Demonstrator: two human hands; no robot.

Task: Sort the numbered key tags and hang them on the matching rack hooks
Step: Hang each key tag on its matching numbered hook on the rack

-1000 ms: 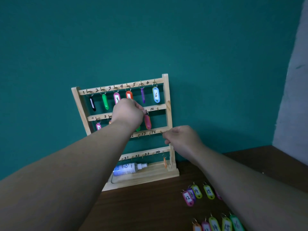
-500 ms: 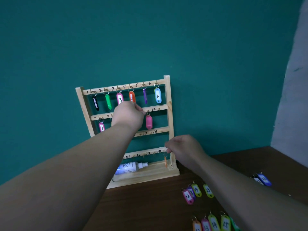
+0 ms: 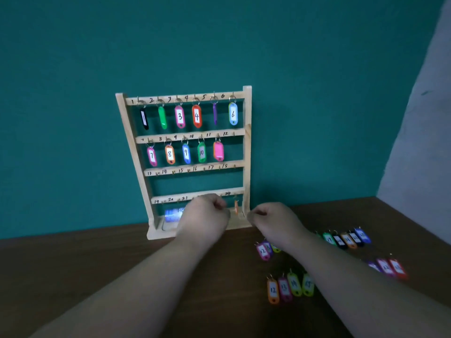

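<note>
The rack (image 3: 247, 147) is stood upright on the table (image 3: 97, 264). Eleven tags are hung on its top two rails, long axes vertical and rings up, the pink tag (image 3: 218, 151) at hook 11. Loose tags (image 3: 272, 290) are laid flat at the right, rings toward the wall. The left hand (image 3: 205, 217) and right hand (image 3: 274, 222) are curled before the rack's base; whether anything is grasped cannot be told.

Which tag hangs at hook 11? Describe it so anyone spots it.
Find the wooden rack against the teal wall, second rail down. The pink tag hangs rightmost there; unlike its four neighbours, it shows no number.
</note>
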